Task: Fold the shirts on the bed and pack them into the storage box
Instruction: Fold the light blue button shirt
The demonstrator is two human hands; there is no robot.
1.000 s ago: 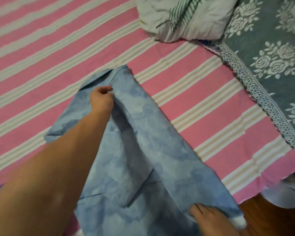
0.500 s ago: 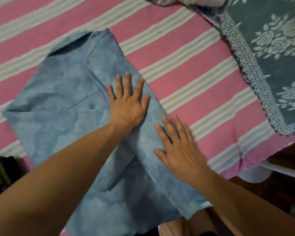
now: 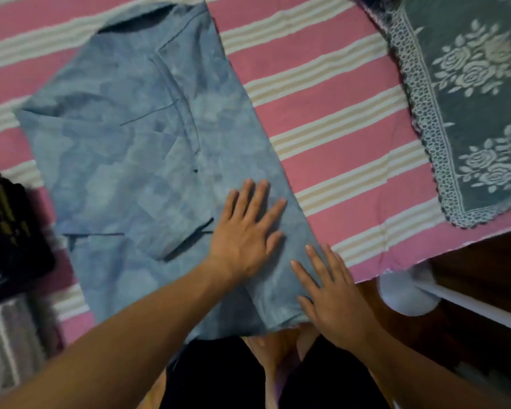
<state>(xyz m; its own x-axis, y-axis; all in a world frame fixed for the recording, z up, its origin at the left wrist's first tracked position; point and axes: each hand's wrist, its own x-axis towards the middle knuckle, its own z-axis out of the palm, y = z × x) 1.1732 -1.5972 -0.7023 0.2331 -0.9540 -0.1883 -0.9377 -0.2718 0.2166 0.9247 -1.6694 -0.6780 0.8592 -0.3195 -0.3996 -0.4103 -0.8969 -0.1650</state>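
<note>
A light blue mottled shirt [image 3: 136,149] lies flat on the bed's pink and cream striped sheet [image 3: 331,137], collar towards the far side. Its right side is folded in over the middle, the sleeve lying across the body. My left hand [image 3: 245,231] presses flat on the folded strip near the hem, fingers straight and spread. My right hand [image 3: 331,293] lies flat beside it on the shirt's lower right corner at the bed's edge. Neither hand grips the cloth. No storage box is in view.
A grey-green blanket [image 3: 469,98] with white roses and a lace border covers the bed's right side. A dark bundle of cloth [image 3: 9,234] lies at the left edge. A white object [image 3: 404,293] and dark wooden floor [image 3: 481,278] lie below the bed's edge at right.
One second ago my left hand held the shirt near the collar and my right pinched the hem. Both hands then flattened on the fold and have slid down it towards the hem.
</note>
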